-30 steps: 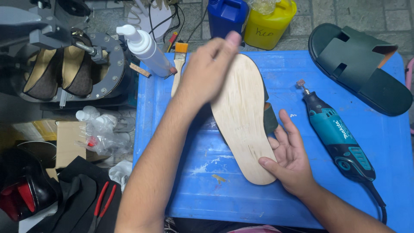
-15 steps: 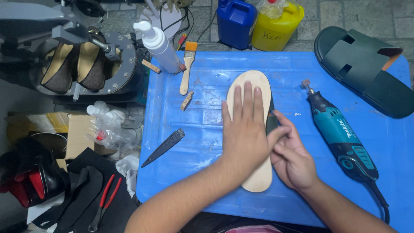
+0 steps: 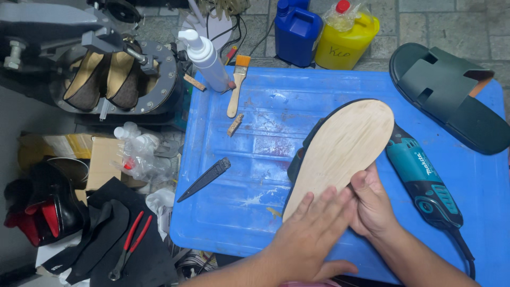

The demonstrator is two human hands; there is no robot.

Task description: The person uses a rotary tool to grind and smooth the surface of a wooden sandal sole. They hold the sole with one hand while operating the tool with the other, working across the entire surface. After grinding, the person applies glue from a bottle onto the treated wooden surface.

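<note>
A tan, foot-shaped insole [image 3: 345, 146] lies slanted on the blue plastic table [image 3: 255, 159], toe pointing up and right, with a dark sole [image 3: 296, 162] showing under its left edge. My left hand [image 3: 313, 236] rests flat on the heel end, fingers stretched out. My right hand [image 3: 372, 207] grips the heel's right edge, thumb on top. The toe part lies over a teal rotary tool [image 3: 422, 178].
A dark green sandal [image 3: 451, 101] sits at the table's far right. A black knife [image 3: 204, 179], a brush [image 3: 237, 85] and a white squeeze bottle [image 3: 204, 58] are at the left. Blue [image 3: 297, 32] and yellow [image 3: 345, 40] jugs stand behind. Red-handled pliers [image 3: 129, 244] lie on the floor.
The insole has swung so its toe points up-right and now covers the rotary tool's nose. My left hand slid down from the middle to the heel end.
</note>
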